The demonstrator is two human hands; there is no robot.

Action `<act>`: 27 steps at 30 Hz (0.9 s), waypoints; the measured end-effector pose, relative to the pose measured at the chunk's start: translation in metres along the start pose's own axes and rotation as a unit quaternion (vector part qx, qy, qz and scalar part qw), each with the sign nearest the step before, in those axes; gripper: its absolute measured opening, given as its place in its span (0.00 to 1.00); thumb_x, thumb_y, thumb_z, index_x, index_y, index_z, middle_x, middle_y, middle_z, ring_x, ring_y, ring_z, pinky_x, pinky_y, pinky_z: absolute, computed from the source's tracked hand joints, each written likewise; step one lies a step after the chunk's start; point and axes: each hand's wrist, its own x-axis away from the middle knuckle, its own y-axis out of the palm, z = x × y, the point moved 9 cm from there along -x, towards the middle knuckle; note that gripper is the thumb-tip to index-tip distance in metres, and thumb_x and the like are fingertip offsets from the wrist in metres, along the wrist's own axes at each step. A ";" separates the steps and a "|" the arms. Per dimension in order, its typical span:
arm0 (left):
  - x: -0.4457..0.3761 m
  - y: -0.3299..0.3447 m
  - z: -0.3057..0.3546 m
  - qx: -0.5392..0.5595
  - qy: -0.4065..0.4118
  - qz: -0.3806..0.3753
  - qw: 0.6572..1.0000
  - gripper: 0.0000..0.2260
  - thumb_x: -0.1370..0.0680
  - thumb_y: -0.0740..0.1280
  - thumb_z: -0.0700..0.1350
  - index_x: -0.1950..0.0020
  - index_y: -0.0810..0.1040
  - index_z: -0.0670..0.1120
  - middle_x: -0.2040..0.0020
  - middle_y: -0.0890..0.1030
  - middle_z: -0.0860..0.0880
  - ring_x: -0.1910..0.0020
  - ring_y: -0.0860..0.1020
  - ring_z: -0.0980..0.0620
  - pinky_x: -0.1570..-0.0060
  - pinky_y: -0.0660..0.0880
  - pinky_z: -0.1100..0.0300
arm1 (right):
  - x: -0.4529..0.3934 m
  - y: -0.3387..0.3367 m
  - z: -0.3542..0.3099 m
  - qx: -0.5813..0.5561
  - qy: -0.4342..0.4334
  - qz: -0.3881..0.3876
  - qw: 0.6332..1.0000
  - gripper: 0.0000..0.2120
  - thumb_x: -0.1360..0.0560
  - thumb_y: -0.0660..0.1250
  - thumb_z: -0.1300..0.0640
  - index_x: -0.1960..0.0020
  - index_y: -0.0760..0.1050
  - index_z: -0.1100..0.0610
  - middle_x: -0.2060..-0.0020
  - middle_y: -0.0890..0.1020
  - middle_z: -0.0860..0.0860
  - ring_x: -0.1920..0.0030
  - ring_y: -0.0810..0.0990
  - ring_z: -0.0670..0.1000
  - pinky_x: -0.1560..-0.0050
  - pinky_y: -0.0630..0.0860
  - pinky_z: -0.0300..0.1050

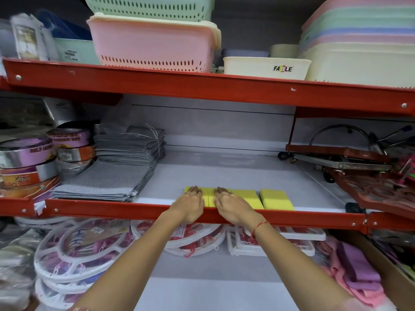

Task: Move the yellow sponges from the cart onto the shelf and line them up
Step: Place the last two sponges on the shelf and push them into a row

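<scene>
Several yellow sponges lie in a row along the front edge of the middle shelf [224,173]. The rightmost sponge [276,199] stands slightly apart, and another sponge [248,197] sits to its left. My left hand [189,206] lies flat on the leftmost sponge [205,197]. Over the neighbouring sponge [211,199] my right hand [231,207] rests palm down. Both hands press on top with fingers extended, not gripping. The cart is out of view.
Folded grey cloths [112,176] and tape rolls [29,162] fill the shelf's left side. A red metal rack [368,176] with utensils sits at the right. Plastic baskets [152,41] stand on the upper shelf. White round hangers [78,250] lie below.
</scene>
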 end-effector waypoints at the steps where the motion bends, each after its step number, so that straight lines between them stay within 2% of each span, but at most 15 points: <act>1: 0.002 0.001 0.000 0.002 0.002 -0.001 1.000 0.24 0.17 0.46 0.47 0.22 0.51 0.38 0.21 0.50 0.40 0.21 0.48 0.46 0.22 0.47 0.55 | 0.002 0.000 -0.001 -0.002 -0.001 0.006 1.000 0.24 0.18 0.48 0.53 0.25 0.57 0.62 0.23 0.59 0.59 0.23 0.57 0.54 0.24 0.53 0.45; 9: 0.005 0.000 0.002 -0.002 0.005 -0.004 1.000 0.24 0.17 0.46 0.47 0.22 0.51 0.38 0.20 0.50 0.40 0.21 0.48 0.47 0.22 0.46 0.56 | 0.007 0.000 -0.005 0.000 -0.002 0.029 1.000 0.23 0.19 0.49 0.54 0.26 0.61 0.62 0.25 0.62 0.59 0.24 0.60 0.54 0.24 0.55 0.46; 17: 0.002 -0.002 0.007 -0.010 0.006 -0.012 1.000 0.25 0.17 0.46 0.49 0.22 0.49 0.40 0.20 0.48 0.42 0.20 0.46 0.47 0.22 0.44 0.52 | 0.013 -0.002 -0.006 -0.014 -0.012 0.004 1.000 0.24 0.18 0.47 0.54 0.24 0.55 0.63 0.23 0.57 0.59 0.22 0.53 0.53 0.23 0.50 0.46; 22: -0.004 -0.004 0.035 -0.008 0.042 -0.012 0.999 0.25 0.17 0.46 0.50 0.22 0.48 0.42 0.20 0.48 0.44 0.20 0.45 0.49 0.22 0.45 0.51 | 0.017 -0.026 0.024 -0.028 0.015 0.032 0.999 0.25 0.18 0.46 0.52 0.23 0.52 0.62 0.22 0.55 0.56 0.22 0.50 0.51 0.23 0.49 0.47; 27: -0.009 0.007 0.048 -0.018 0.046 -0.023 0.999 0.25 0.17 0.45 0.50 0.22 0.49 0.41 0.20 0.49 0.44 0.20 0.46 0.49 0.22 0.46 0.49 | 0.025 -0.030 0.058 -0.026 0.051 0.020 0.998 0.25 0.18 0.45 0.52 0.24 0.53 0.62 0.22 0.54 0.56 0.21 0.49 0.51 0.22 0.48 0.49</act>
